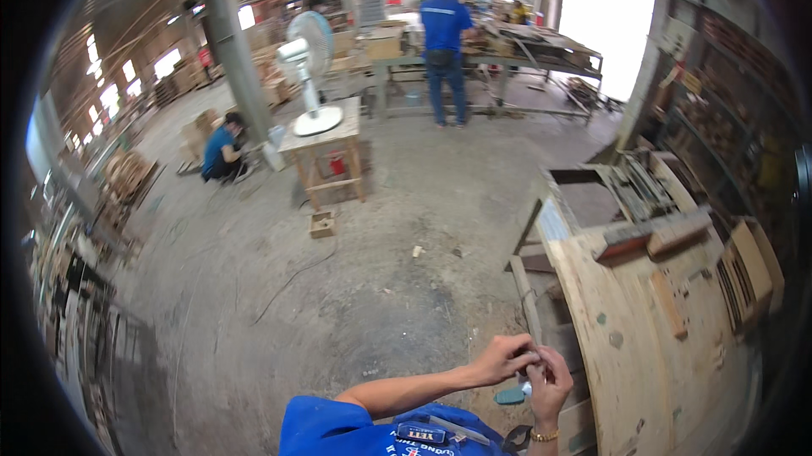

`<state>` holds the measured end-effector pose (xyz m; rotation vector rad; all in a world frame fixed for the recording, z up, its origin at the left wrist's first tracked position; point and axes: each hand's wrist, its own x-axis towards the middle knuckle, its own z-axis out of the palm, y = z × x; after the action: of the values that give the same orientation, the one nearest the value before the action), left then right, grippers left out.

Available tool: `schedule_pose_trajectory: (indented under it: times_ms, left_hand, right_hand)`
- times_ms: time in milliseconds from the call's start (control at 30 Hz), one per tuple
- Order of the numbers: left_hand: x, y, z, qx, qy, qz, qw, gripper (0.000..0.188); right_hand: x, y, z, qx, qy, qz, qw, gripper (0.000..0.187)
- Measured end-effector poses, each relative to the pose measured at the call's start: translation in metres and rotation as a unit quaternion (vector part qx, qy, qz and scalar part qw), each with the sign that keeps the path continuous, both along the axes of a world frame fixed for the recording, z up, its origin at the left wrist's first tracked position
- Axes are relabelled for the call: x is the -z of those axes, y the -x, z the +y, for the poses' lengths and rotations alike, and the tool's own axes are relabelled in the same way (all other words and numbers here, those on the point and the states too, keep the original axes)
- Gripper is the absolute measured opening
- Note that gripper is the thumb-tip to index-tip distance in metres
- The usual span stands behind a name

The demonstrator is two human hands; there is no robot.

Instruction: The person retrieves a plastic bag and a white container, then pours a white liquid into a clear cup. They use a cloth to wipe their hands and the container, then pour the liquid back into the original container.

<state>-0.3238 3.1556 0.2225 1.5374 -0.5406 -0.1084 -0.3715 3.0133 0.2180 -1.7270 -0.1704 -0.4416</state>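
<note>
My left hand [504, 359] and my right hand [553, 381] meet in front of my body, just left of the wooden workbench [626, 371]. Both have bent fingers pinched together at the tips. Whatever they hold between them is too small and too covered to make out. A gold-coloured band [544, 436] circles my right wrist. Below the hands, a teal-green shape [509, 395] shows near the floor, partly covered by my right hand.
On the bench lie a wooden strip [668, 304], a longer wooden bar [630, 240] and a slotted cardboard box [748, 278]. A white fan [318, 120] stands on a small wooden table [292, 142]; a cord [296, 274] crosses the floor. Two people work farther off.
</note>
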Motion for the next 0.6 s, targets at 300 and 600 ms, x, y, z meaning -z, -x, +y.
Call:
schedule_pose_trajectory:
  times_ms: [300,600]
  left_hand:
    - [-0.024,-0.012,0.002,-0.005,0.010,0.058,0.998,0.010]
    - [-0.018,-0.010,-0.009,0.076,-0.048,-0.005,0.996,0.024]
  right_hand:
    - [-0.006,0.015,-0.018,-0.033,-0.140,0.051,0.988,0.012]
    - [-0.035,0.004,-0.023,-0.088,-0.102,0.038,0.990,0.014]
